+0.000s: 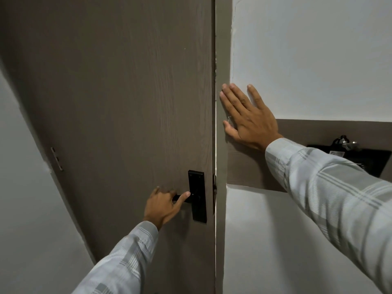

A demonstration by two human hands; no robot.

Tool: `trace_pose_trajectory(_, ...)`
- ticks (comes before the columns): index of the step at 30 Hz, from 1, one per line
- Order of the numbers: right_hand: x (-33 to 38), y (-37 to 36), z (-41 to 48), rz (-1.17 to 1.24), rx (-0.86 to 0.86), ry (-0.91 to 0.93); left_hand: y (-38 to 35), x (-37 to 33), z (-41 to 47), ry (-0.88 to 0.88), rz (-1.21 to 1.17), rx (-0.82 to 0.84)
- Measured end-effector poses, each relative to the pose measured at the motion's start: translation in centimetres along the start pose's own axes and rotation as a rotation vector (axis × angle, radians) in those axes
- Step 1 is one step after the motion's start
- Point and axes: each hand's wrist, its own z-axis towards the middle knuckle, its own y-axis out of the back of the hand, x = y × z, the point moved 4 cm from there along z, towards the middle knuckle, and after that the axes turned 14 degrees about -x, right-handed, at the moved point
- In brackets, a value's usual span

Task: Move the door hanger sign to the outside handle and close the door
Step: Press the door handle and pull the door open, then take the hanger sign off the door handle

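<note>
Fingers of the left hand (163, 205) curl around the black lever handle (180, 198) on its black rectangular plate (197, 196), low on the brown wood-grain door (116, 92), which sits almost flush in its frame. The right hand (248, 117) lies flat and spread, holding nothing, against the grey door frame (222, 49) and white wall (307, 60). No hanger sign shows on this handle.

Off to the right there's a white wall (307, 49) with a wide brown band (331, 130) running across it. A black bag-like thing (369, 160) hangs against that band, with a dark loop on top and some clear plastic bit beside it.
</note>
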Motion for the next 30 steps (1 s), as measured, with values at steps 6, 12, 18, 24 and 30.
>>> trace_pose_trajectory(6, 0.1, 0.2, -0.1, 0.032, 0.068, -0.035, 2.3, 0.6, -2.2, -0.02, 0.012, 0.002)
trace_pose_trajectory(12, -0.2, 0.7, 0.0, 0.045, 0.153, -0.042, 4.3, 1.7, -5.6, 0.027, 0.097, -0.028)
trace_pose_trajectory(18, 1.7, 1.8, -1.3, 0.217, 0.063, -0.113, 6.6, 3.1, -8.8, 0.096, 0.104, -0.075)
trace_pose_trajectory(24, 10.0, 4.2, -7.1, 0.59, -0.001, -0.102, 10.0, 2.7, -13.1, 0.271, 0.143, -0.138)
trace_pose_trajectory(30, 19.4, 4.1, -11.6, 1.081, 0.394, -0.373, 15.4, -1.2, -16.7, 0.32, 0.251, -0.435)
